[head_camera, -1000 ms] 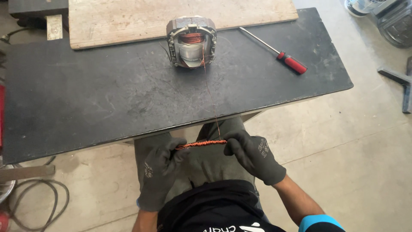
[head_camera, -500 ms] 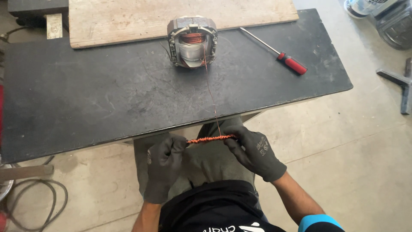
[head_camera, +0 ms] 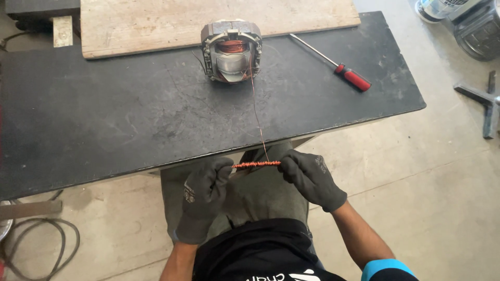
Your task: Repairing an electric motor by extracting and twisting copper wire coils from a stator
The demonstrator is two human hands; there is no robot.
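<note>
Concrete floor [head_camera: 416, 171] lies pale around a dark, scuffed bench [head_camera: 104, 125] seen from the head camera, with a wooden board [head_camera: 156, 21] resting along the bench's far edge. Just in front of the board stands a motor stator [head_camera: 232, 51] — a grey metal frame with copper windings showing inside. A red-handled screwdriver [head_camera: 338, 68] lies to its right, angled, well apart from the stator.

From the stator a thin copper wire [head_camera: 256, 109] runs straight toward the person, past the near edge of the bench, down to a short rod wound with copper wire [head_camera: 256, 164]. The rod is held level between both gloved hands, over the person's lap. The left hand [head_camera: 203, 195] is closed on the rod's left end, fingers curled, wrist bent upward from a forearm that rises from below. The right hand [head_camera: 311, 177] pinches the right end — knuckles up, forearm angled in from the lower right.

Cables [head_camera: 36, 244] coil on the floor at lower left.
</note>
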